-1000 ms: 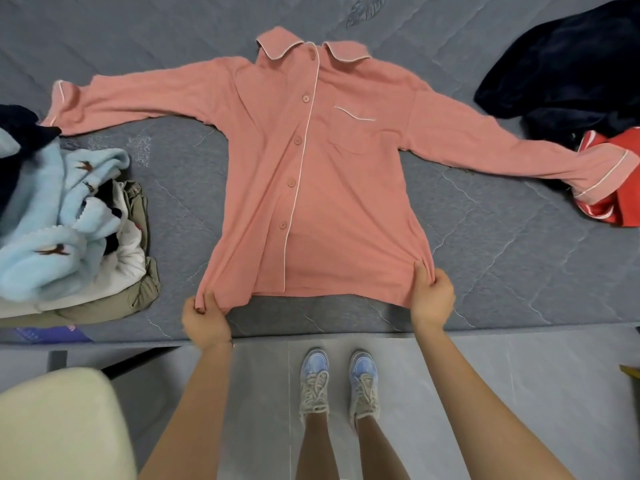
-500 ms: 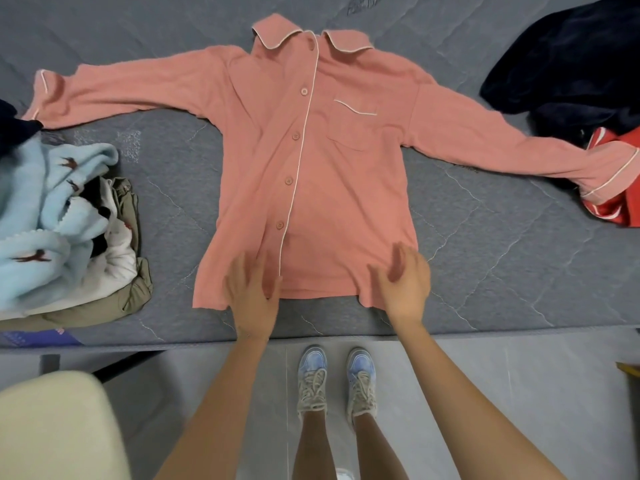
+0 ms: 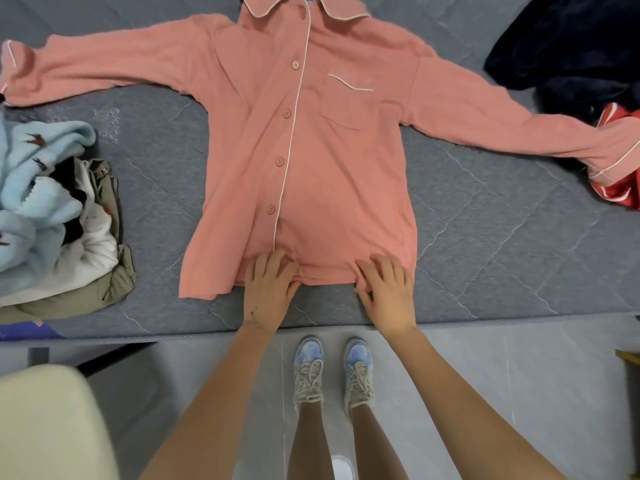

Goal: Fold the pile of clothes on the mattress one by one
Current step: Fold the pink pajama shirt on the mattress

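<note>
Presently, both hands are at the near hem, and the shirt runs lengthwise away from the person.

The left hand (image 3: 268,292) and right hand (image 3: 388,296) lie palm down, fingers spread and slightly bent, pressing the hem of the pink shirt (image 3: 311,161); neither visibly grips anything. The shirt lies face up on the mattress (image 3: 502,254), hem under the fingers, collar at the far end, sleeves out to either side. The left sleeve ends just above the pile of clothes (image 3: 52,220); the right cuff rests on a red garment (image 3: 620,188). Judgement: each hand is nearer its own side's sleeve for folding inward.
</note>
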